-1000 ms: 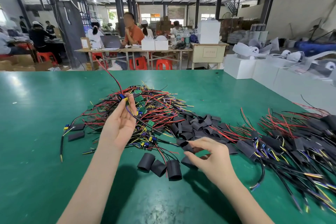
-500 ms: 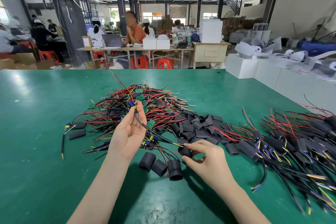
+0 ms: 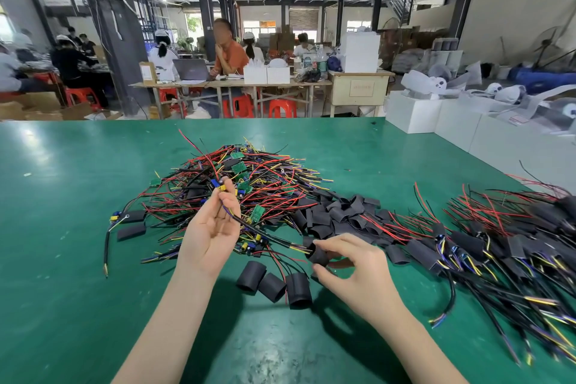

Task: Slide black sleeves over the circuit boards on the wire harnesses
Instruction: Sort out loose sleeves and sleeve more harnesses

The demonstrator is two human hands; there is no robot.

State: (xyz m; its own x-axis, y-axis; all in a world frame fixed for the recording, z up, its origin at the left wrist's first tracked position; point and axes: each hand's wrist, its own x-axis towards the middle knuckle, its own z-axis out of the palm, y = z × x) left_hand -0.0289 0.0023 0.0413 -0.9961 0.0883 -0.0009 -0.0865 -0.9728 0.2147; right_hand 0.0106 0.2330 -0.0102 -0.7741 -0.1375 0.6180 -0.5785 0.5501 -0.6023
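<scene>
green table (image 3: 78,305): bare surface at near left and near centre, open to a hand from the front edge. obstacles: heap of unsleeved wire harnesses (image 3: 249,184) mid-table; pile of black sleeves (image 3: 339,215) just right of it; three loose sleeves (image 3: 274,284) near centre; sleeved harnesses (image 3: 505,246) spread across the right side to the near right edge; white boxes (image 3: 436,115) beyond the far right.

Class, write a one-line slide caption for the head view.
Left hand holds a wire harness while right hand threads a black sleeve on.
</scene>
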